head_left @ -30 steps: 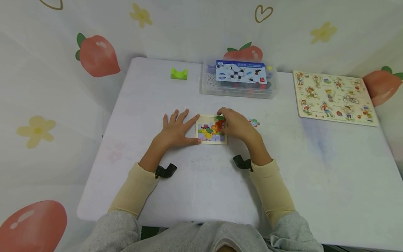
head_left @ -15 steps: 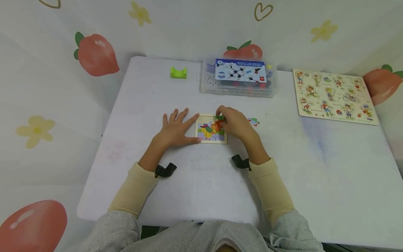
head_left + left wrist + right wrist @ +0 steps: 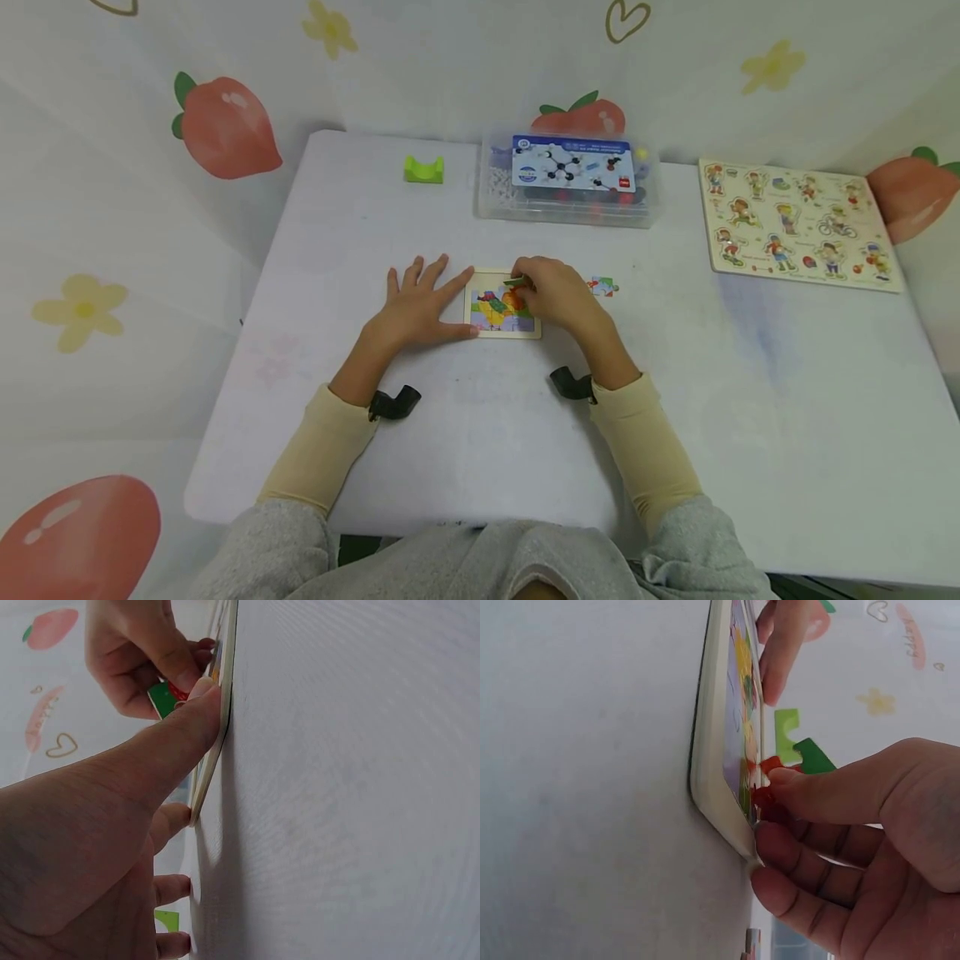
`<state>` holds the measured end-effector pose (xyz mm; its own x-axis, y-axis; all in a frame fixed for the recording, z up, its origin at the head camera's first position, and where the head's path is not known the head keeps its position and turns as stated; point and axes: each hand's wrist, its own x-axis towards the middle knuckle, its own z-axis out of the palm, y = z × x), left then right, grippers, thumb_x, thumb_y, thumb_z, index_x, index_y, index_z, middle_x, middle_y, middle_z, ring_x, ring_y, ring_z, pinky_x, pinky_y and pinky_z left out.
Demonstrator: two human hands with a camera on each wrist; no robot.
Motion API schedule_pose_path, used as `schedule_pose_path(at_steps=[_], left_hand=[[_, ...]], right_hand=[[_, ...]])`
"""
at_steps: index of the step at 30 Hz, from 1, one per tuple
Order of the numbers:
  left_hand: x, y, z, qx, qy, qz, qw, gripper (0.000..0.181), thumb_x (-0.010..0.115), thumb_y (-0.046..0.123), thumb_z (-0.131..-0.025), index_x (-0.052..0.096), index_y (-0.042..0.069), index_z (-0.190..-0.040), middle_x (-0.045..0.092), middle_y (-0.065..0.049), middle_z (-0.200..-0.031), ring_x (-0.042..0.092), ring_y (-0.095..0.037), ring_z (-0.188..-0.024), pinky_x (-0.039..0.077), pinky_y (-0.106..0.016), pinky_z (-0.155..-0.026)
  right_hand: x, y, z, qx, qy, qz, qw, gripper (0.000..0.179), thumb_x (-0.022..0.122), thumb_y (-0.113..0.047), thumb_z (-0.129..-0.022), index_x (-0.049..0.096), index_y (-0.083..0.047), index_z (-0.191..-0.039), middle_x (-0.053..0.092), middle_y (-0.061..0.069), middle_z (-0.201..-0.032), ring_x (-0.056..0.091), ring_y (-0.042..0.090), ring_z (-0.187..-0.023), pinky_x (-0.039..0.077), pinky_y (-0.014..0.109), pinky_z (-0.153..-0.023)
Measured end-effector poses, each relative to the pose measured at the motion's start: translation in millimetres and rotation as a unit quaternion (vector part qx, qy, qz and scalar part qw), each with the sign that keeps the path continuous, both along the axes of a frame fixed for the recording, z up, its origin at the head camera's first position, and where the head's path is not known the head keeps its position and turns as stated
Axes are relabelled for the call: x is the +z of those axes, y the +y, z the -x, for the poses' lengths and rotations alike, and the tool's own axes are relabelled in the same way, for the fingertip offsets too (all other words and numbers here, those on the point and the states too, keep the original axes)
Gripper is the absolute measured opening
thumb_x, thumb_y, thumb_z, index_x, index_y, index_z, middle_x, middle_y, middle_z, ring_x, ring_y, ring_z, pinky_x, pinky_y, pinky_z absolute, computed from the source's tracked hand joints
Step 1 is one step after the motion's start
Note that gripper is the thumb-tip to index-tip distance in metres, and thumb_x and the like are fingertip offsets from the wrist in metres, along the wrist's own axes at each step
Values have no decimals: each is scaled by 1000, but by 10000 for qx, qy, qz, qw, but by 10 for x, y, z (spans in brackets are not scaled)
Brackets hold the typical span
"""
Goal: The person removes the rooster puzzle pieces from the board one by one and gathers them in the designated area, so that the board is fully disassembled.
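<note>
A small wooden jigsaw puzzle with a colourful picture lies flat on the table in the head view. My left hand is spread, its thumb and index fingertip touching the puzzle's left edge. Between thumb and fingers, my right hand pinches a green and red puzzle piece over the upper right of the picture. That piece stands tilted up from the board in both wrist views, partly covered by the thumb. Just right of the right hand, loose puzzle material in several colours lies partly hidden on the table.
Behind the puzzle stands a clear plastic box with a blue and white molecule card on top. A green notched block sits at the back left. At the back right lies a wooden board with children's figures.
The green and red piece has come up from the puzzle's upper right corner, tilting in my right fingers. My left hand has stayed in place at the edge.
</note>
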<state>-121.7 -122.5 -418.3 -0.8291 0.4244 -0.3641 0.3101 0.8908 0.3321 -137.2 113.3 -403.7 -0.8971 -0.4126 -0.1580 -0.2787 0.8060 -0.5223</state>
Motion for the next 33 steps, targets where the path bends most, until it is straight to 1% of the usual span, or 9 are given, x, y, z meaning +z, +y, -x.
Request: schedule_pose_path(at_steps=[4,7,11,15,18,22,27,30,33], left_hand=[[11,1,5,-10,13,42,10000,97,66,67,-86,17,31,-162,4,-14,-167,-4,-45,-150,-6,-70,-111],[16,1,7,2,-1,49,10000,97,66,67,-86,17,31,-162,4,-14,-167,-4,-45,-150,-6,-70,-111],[12,8,10,24,-23,55,10000,97,65,67,-86,17,31,-162,4,-13,-167,-4,-45,-150,-6,-70,-111],[3,14,19,10,-19,51,10000,97,65,68,-86,17,32,-162,4,-13,-167,-4,-45,-150,-7,-69,-111],[0,16,25,2,-24,42,10000,97,64,68,-86,16,32,-162,3,-13,-168,-5,-44,-150,-8,-69,-111],[12,14,18,8,-49,57,10000,97,64,68,-86,16,32,-162,3,-13,-168,-5,-44,-150,-7,-69,-111],[27,9,4,19,-38,52,10000,97,65,66,-86,17,31,-162,3,-14,-167,-5,-45,-150,-7,-69,-111],[27,8,-3,32,-13,32,10000,96,66,65,-86,18,31,-162,4,-14,-167,-4,-45,-150,-6,-69,-111],[17,10,-7,43,-4,15,10000,96,66,65,-86,18,31,-162,4,-14,-167,-4,-45,-150,-6,-69,-111]], right_hand=[[-15,26,16,-26,99,206,9997,17,68,-4,-94,68,-4,-111,69,10,-98,58,26,-86,50,40,-83],[-3,40,17,-88,109,343,9993,22,67,-5,-95,64,-3,-117,68,12,-96,58,27,-83,50,41,-80],[14,62,16,-324,-59,577,9978,33,67,-8,-96,55,-6,-126,68,14,-95,59,28,-80,51,41,-76],[6,94,16,-581,-192,843,9946,37,70,-11,-95,50,-9,-126,70,14,-97,63,27,-83,53,41,-78],[5,118,10,-581,-48,1005,9932,32,71,-11,-94,56,-9,-121,72,14,-96,65,27,-83,54,42,-78],[-8,158,-12,-446,230,1211,9914,22,72,-10,-93,67,-8,-115,74,12,-93,67,25,-82,54,41,-77],[-30,237,-44,-438,438,1302,9895,19,74,-7,-92,75,-7,-111,73,9,-93,62,23,-80,50,37,-71],[-30,300,-61,-516,454,1287,9893,18,73,-5,-92,76,-6,-110,72,9,-94,59,22,-78,48,35,-68],[-14,365,-81,-596,373,1312,9889,17,71,-4,-93,75,-4,-109,72,8,-95,57,22,-79,48,34,-69]])
